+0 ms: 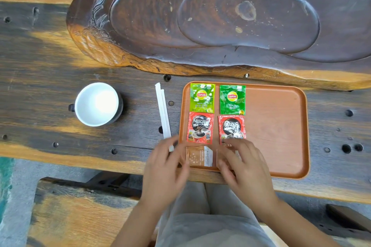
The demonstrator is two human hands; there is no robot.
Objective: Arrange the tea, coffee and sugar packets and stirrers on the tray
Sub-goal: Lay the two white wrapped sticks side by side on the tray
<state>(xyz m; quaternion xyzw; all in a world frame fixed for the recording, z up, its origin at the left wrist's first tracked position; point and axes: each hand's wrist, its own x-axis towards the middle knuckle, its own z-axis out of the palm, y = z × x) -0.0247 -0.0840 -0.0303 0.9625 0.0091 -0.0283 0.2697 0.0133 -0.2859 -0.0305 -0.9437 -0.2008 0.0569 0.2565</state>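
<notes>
An orange tray (pixel 281 126) lies on the wooden table. On its left part lie two green Lipton tea packets (pixel 202 98) (pixel 232 99) side by side, with two red Nescafe coffee packets (pixel 200 128) (pixel 231 128) below them. A brown sugar packet (pixel 198 156) lies at the tray's near left corner. My left hand (pixel 164 168) rests at that packet's left edge. My right hand (pixel 245 166) covers a second brown packet beside it, mostly hidden. Two white wrapped stirrers (pixel 163 110) lie on the table left of the tray.
A white cup (pixel 97 104) stands on the table at the left. A large carved dark wooden tea board (pixel 220 22) fills the far side. The tray's right half is bare. A bench and my lap lie below the table edge.
</notes>
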